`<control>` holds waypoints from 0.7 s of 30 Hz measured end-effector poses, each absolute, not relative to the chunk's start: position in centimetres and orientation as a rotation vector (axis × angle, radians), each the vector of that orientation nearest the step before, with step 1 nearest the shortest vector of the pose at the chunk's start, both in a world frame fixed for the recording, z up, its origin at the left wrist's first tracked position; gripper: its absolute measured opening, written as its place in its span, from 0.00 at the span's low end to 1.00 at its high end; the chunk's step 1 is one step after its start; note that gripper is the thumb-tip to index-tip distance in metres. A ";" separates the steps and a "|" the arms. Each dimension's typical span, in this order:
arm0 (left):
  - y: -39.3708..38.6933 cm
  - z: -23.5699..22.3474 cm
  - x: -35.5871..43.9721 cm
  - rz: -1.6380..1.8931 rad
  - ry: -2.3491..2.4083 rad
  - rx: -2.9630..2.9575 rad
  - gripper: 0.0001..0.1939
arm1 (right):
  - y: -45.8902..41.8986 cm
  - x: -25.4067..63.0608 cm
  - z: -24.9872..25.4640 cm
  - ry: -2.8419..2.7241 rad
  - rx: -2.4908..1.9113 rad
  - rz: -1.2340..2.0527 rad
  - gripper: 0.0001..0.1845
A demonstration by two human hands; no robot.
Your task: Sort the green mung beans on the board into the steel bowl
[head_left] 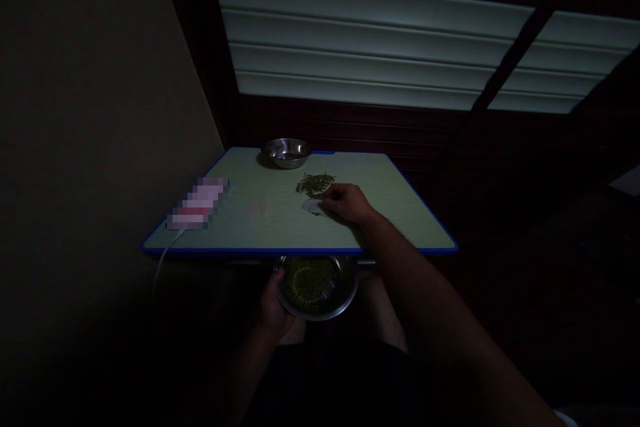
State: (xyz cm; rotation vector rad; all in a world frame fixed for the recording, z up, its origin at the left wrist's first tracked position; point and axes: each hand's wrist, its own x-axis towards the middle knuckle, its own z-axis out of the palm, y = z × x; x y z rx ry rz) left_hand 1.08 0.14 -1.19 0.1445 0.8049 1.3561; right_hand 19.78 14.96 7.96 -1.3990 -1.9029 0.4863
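Note:
My left hand (273, 303) grips the rim of a steel bowl (345, 293) holding green beans, just below the table's near edge. My right hand (347, 203) rests on the table with fingers closed on a small white flat piece (310, 205). A loose pile of green beans (315, 183) lies just beyond that piece, close to my fingertips. An empty steel bowl (286, 151) stands at the table's far edge.
The small pale green table (400, 213) has a blue rim. A blurred pinkish object (199, 203) with a white cable (165, 257) lies at its left side. A wall stands to the left, shuttered window behind. The room is dark.

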 end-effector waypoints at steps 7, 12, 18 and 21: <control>0.3 -1.1 1.2 1.423 0.779 0.123 0.12 | 14.6 19.2 8.0 -2.000 -1.302 0.577 0.13; 0.2 -0.9 1.3 1.414 0.758 0.125 0.12 | 14.2 18.9 8.4 -2.020 -1.256 0.722 0.14; 0.2 -1.2 1.2 1.403 0.791 0.128 0.14 | 13.7 18.3 8.6 -2.050 -1.151 0.944 0.12; 0.3 -1.4 1.2 1.414 0.767 0.144 0.15 | 13.3 18.1 8.8 -2.074 -1.102 1.030 0.12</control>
